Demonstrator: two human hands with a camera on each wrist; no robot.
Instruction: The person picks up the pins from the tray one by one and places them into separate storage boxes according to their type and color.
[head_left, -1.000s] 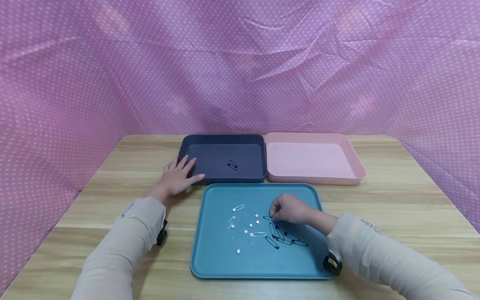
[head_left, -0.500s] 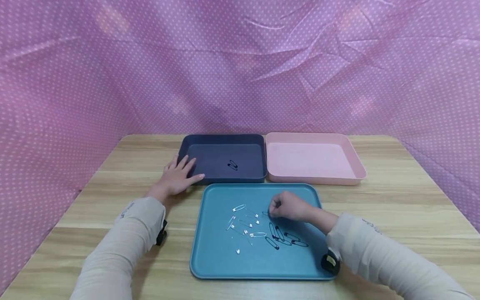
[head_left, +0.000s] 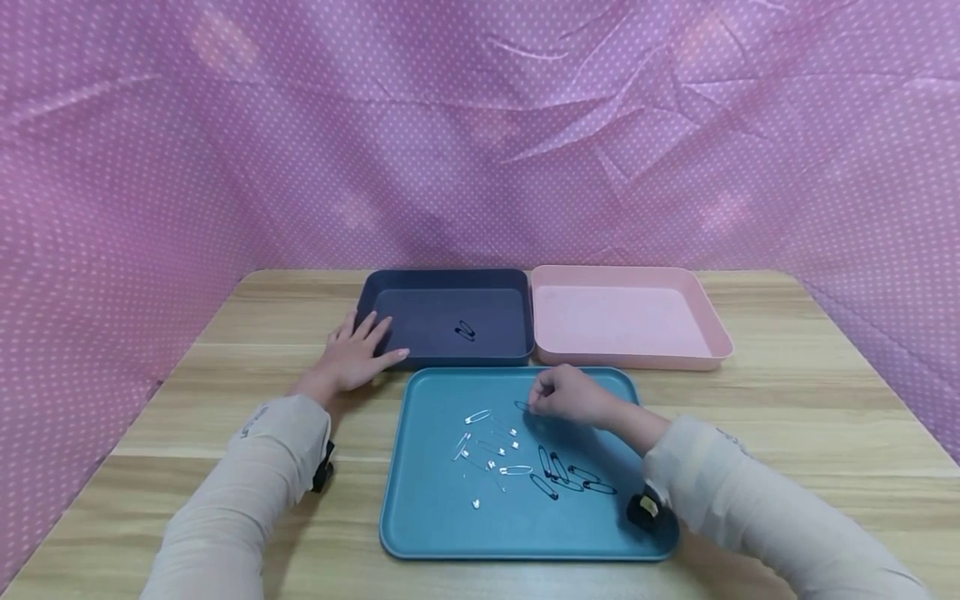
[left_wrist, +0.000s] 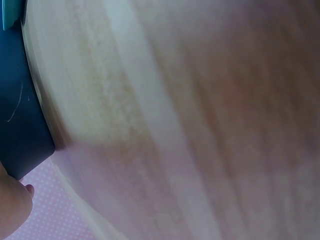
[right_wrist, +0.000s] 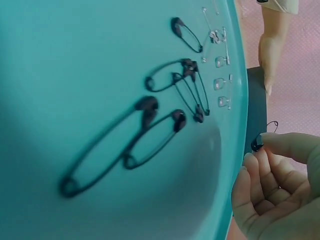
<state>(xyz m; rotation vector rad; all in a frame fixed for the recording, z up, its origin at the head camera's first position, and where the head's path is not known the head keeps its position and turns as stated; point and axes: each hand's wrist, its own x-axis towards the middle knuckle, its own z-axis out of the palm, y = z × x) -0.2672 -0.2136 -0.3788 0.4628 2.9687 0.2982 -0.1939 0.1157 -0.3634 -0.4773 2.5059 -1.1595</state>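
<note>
progress looks slight: two black pins (head_left: 465, 330), i think, lie in the navy tray (head_left: 408, 312), my left hand (head_left: 356, 356) spread at its edge, my right hand (head_left: 568, 393) pinching another pin (head_left: 521, 405) over the teal tray (head_left: 431, 527), where loose black pins (head_left: 560, 473) and silver pins (head_left: 491, 450) are left.

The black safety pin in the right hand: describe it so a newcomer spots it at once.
On the wooden table, find the teal tray. Toward its far edge, the right hand pinches the black safety pin. The other black pins lie untouched; only this one is held.
</note>
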